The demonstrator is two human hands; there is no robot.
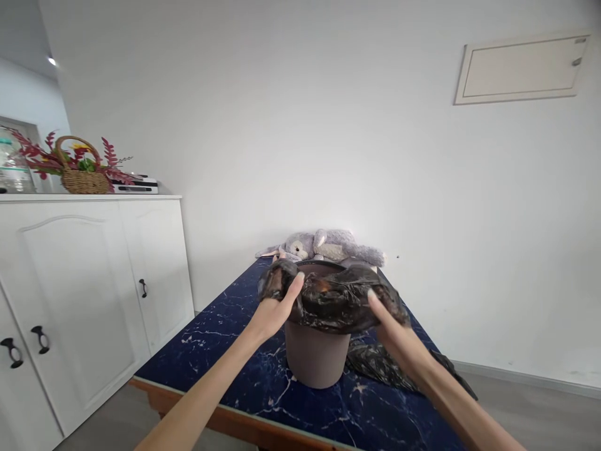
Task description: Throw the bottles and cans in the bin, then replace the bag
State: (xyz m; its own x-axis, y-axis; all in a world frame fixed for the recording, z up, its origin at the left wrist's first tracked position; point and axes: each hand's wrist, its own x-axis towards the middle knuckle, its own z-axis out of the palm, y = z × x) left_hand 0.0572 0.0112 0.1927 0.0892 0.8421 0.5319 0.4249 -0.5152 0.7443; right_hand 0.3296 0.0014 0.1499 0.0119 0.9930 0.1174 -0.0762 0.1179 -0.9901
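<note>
A black plastic garbage bag (338, 307) is stretched between my two hands, across the front of a grey-brown trash bin (317, 357). My left hand (277, 304) grips the bag's left side, thumb on top and the other fingers mostly covered by plastic. On the right side, my right hand (392, 316) pinches the bag with its thumb up, its fingers hidden beneath. The bin stands upright on the table, and part of its dark rim shows behind the bag. More black plastic bags (385, 363) lie crumpled to the right of the bin.
The table (211, 351) has a dark blue marbled cover and a wooden edge. At its far end a grey plush rabbit (328, 244) lies against the wall. To the left, a white cabinet (94, 269) carries a flower basket (84, 180) and a plastic bottle (14, 166).
</note>
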